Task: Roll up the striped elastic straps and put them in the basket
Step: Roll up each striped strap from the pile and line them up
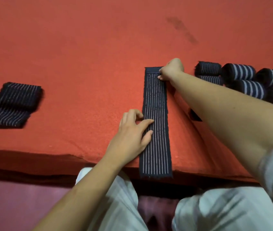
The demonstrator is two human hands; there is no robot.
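Note:
A dark strap with thin white stripes [155, 104] lies flat and stretched out on the red cloth [82, 47], its near end hanging over the front edge. My left hand [132, 135] rests on the strap's left side near the middle, fingers extended. My right hand [171, 70] pinches the strap's far right corner, by the plain hem. Several rolled striped straps [239, 75] lie in a cluster at the right. A pile of unrolled straps [14, 104] sits at the left. No basket is in view.
The red cloth's front edge [49, 154] runs across the lower part of the view, with a dark band under it. My lap in light trousers [216, 209] lies below. A small dark piece [195, 115] peeks out under my right forearm.

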